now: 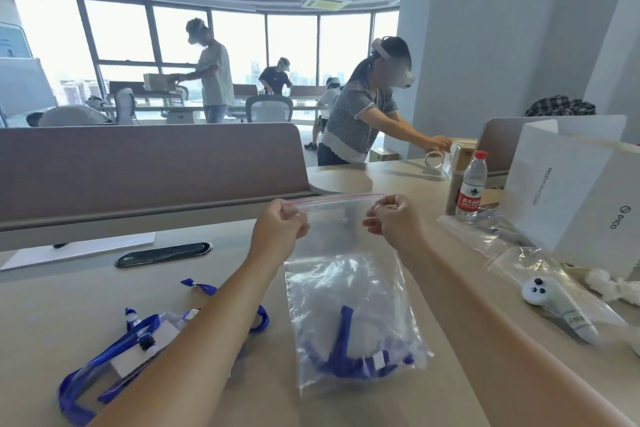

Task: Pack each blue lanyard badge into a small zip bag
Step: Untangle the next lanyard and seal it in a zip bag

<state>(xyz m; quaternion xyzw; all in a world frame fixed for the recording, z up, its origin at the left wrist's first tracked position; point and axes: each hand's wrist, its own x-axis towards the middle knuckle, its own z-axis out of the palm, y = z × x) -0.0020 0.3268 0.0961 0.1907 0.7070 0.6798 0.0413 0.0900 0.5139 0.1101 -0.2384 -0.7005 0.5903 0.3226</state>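
The blue lanyard badge (348, 355) is sitting bunched at the bottom of the zip bag (346, 288), which I'm holding up over the table (52, 305). My left hand (280, 230) and right hand (394, 218) are each pinching a top corner at the red seal strip. I can't tell whether the seal is closed. If I'm pulling unevenly, it may be gaping mid-span. The spare lanyards (114, 350) are lying beside my left forearm.

left hand (280, 229), right hand (394, 222), both pinching
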